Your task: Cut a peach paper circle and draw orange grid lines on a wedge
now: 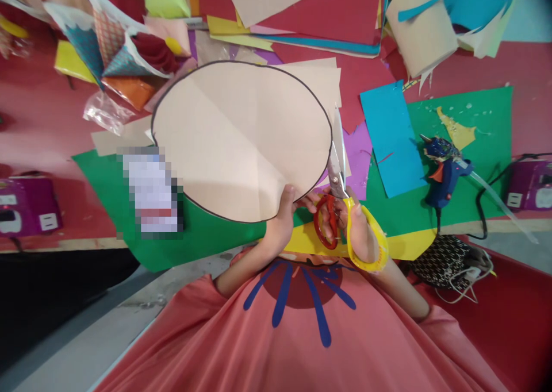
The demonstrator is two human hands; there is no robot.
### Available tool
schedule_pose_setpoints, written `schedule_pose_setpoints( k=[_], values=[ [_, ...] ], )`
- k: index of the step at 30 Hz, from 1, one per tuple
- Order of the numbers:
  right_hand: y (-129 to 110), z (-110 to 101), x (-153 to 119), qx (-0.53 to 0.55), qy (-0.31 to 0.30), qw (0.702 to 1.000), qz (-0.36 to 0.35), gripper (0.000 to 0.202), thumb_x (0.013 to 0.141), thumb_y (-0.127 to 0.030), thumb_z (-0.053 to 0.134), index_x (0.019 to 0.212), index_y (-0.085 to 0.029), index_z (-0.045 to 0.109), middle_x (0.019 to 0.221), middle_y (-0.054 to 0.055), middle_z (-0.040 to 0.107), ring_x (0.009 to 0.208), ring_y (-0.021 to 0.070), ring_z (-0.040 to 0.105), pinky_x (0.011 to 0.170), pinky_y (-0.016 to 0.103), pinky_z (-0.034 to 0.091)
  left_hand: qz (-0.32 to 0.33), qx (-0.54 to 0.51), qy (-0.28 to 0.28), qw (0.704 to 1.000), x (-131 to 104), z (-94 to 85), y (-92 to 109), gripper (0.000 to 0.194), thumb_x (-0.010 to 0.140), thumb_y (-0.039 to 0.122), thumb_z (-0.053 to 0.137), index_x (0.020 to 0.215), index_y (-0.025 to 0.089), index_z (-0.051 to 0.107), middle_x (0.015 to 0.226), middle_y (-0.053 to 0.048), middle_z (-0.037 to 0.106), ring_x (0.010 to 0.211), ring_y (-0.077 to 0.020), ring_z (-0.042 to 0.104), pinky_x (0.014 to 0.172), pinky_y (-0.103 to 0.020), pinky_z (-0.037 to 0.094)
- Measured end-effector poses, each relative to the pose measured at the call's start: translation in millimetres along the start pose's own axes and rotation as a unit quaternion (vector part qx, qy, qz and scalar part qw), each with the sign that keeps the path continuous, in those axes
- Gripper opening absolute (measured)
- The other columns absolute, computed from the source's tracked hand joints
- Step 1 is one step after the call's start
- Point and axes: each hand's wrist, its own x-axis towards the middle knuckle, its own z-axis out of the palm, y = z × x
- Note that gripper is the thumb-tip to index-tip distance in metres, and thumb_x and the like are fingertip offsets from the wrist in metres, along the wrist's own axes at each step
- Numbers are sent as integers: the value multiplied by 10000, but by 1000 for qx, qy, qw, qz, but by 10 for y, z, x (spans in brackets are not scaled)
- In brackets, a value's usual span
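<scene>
A large beige paper oval [241, 139] with a black outline lies in front of me, raised a little at its near edge. My left hand [282, 216] pinches its lower right edge, thumb on top and fingers underneath. In my right hand [360, 225] are scissors [337, 176] with one yellow and one red handle loop. My thumb passes through the yellow loop and fingers through the red one. The blades point away from me, slightly apart, alongside the oval's right edge.
A blue glue gun [446, 179] lies on green paper [483, 122] at the right, near a blue sheet [394, 142]. Left of the oval is a blurred phone-like object [150, 193]. Stacked coloured papers [319, 18] and paper cones [116, 41] stand further back. Purple boxes [37, 205] flank both sides.
</scene>
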Motion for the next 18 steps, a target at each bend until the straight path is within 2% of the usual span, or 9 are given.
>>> schedule_pose_setpoints(
  k=[12,18],
  values=[
    [-4,14,-14,-14,20,999,-29,461,914,-693,349,1064,-275,471,617,-55,491,374,96,388,324,246,311,16,15,-20,1000,-38,-29,-50,497,871,678,503,730,214,617,729,-19,692,638,-178,651,735,-340,561],
    [-93,20,-12,-36,33,999,13,492,868,-746,370,1027,-285,435,596,-51,458,358,108,359,320,282,297,28,3,-46,999,-36,-28,-52,462,919,607,488,720,216,632,737,-17,700,627,-174,656,730,-333,554]
  ],
)
